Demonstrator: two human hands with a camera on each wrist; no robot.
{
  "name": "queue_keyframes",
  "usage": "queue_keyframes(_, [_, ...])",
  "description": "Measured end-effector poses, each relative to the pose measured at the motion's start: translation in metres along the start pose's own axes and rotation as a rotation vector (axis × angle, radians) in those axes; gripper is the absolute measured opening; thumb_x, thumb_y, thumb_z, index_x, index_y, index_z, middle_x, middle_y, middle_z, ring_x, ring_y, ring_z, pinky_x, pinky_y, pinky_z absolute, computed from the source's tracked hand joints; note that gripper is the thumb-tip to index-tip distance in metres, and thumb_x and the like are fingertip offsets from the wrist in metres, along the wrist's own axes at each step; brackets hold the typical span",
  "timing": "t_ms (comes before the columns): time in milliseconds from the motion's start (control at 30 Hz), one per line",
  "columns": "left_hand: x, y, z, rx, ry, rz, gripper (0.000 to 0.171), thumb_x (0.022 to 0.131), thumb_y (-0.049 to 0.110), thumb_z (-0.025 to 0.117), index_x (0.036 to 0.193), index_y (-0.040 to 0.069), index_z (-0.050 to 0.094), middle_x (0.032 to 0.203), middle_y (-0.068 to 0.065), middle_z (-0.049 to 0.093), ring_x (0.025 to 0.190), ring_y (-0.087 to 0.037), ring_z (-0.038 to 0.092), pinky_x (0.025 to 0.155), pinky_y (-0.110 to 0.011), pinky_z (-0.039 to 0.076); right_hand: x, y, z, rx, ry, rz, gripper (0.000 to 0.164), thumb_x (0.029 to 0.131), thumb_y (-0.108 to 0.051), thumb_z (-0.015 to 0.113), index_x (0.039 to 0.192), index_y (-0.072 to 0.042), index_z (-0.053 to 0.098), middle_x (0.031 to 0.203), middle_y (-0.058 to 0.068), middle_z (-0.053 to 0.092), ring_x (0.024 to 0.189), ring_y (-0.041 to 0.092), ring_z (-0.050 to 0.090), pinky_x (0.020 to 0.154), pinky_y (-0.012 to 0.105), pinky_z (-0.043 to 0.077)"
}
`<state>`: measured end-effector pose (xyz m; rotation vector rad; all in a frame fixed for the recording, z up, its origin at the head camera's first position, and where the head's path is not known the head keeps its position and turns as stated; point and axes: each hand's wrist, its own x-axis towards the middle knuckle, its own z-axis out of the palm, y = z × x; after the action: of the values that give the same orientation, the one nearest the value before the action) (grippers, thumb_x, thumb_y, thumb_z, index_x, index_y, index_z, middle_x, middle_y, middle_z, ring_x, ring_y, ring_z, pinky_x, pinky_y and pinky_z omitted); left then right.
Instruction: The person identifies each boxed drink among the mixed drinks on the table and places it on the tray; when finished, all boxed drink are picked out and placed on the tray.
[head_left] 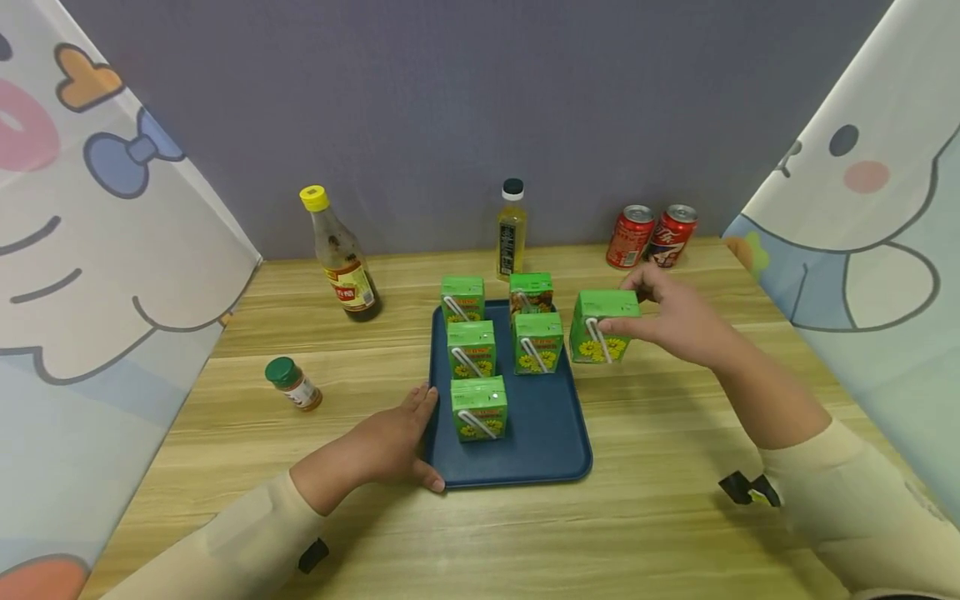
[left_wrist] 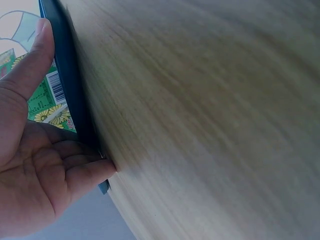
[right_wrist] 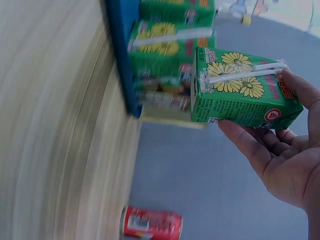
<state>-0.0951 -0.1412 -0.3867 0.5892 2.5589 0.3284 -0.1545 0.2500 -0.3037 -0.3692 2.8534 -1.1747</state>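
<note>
My right hand [head_left: 675, 321] holds a green drink carton [head_left: 588, 329] with yellow flowers and a white straw, thumb on its front and fingers behind. In the right wrist view that carton [right_wrist: 240, 87] is raised beside the tray, above the table. My left hand [head_left: 390, 442] rests against the left edge of a dark blue tray [head_left: 536, 450], its thumb at the near left corner and its fingers along the side. Several similar cartons stand on the tray, three in the left column, the nearest one [head_left: 478, 408] in front, and two in the right column, including a front carton [head_left: 537, 343].
Left of the tray stand a yellow-capped sauce bottle [head_left: 348, 267] and a small green-lidded jar [head_left: 294, 383]. An oil bottle [head_left: 512, 229] is behind the tray. Two red cans [head_left: 630, 237] stand at the back right, against a grey panel [head_left: 420, 125].
</note>
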Motion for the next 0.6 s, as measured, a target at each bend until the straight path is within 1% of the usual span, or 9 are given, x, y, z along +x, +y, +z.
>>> queue_keyframes(100, [0.000,0.000,0.000,-0.003,-0.002,-0.001,0.128,0.065,0.061,0.082,0.156,0.000,0.016,0.163,-0.020,0.012,0.151,-0.031,0.016,0.116,-0.047,0.031,-0.009,-0.008,0.009,0.022,-0.025,-0.047,0.048,0.081,-0.039,0.080,0.109,-0.014,0.052,0.103,0.004,0.060,0.096,0.021,0.054,0.073,0.032,0.049])
queue_keyframes(167, [0.000,0.000,0.000,-0.007,0.000,-0.001,0.128,0.065,0.061,0.082,0.156,0.000,0.016,0.163,-0.020,0.012,0.151,-0.031,0.016,0.116,-0.047,0.030,-0.014,-0.011,0.015,0.049,-0.053,-0.057,0.048,0.082,-0.038,0.080,0.110,-0.013,0.051,0.104,0.004,0.059,0.098,0.022,0.055,0.073,0.031,0.052])
queue_keyframes(267, [-0.001,0.000,0.000,-0.007,0.002,0.001,0.128,0.065,0.061,0.082,0.156,0.000,0.016,0.163,-0.020,0.012,0.151,-0.031,0.016,0.116,-0.047,0.030,-0.020,-0.012,0.028,0.095,-0.102,-0.056,0.049,0.081,-0.041,0.080,0.108,-0.014,0.050,0.105,0.005,0.058,0.101,0.025,0.055,0.074,0.035,0.055])
queue_keyframes(367, [-0.001,0.000,0.000,-0.006,0.002,0.002,0.128,0.065,0.061,0.082,0.156,0.000,0.016,0.163,-0.020,0.012,0.150,-0.032,0.016,0.116,-0.047,0.030,-0.023,-0.011,0.041,0.108,-0.143,-0.046,0.052,0.079,-0.047,0.080,0.108,-0.017,0.049,0.105,0.004,0.058,0.102,0.025,0.055,0.075,0.036,0.055])
queue_keyframes(500, [-0.001,0.000,0.000,-0.004,0.007,0.005,0.128,0.065,0.060,0.083,0.156,0.000,0.016,0.163,-0.021,0.012,0.150,-0.032,0.017,0.116,-0.048,0.030,-0.024,-0.007,0.058,0.105,-0.181,-0.038,0.055,0.076,-0.050,0.081,0.108,-0.019,0.049,0.106,0.004,0.057,0.103,0.023,0.055,0.077,0.034,0.055])
queue_keyframes(600, [-0.001,0.001,-0.001,0.000,0.012,0.010,0.128,0.065,0.060,0.083,0.156,-0.001,0.017,0.162,-0.021,0.013,0.150,-0.032,0.017,0.115,-0.047,0.031,-0.025,-0.005,0.068,0.116,-0.203,-0.041,0.056,0.077,-0.049,0.081,0.109,-0.016,0.049,0.108,0.006,0.056,0.102,0.023,0.054,0.078,0.033,0.055])
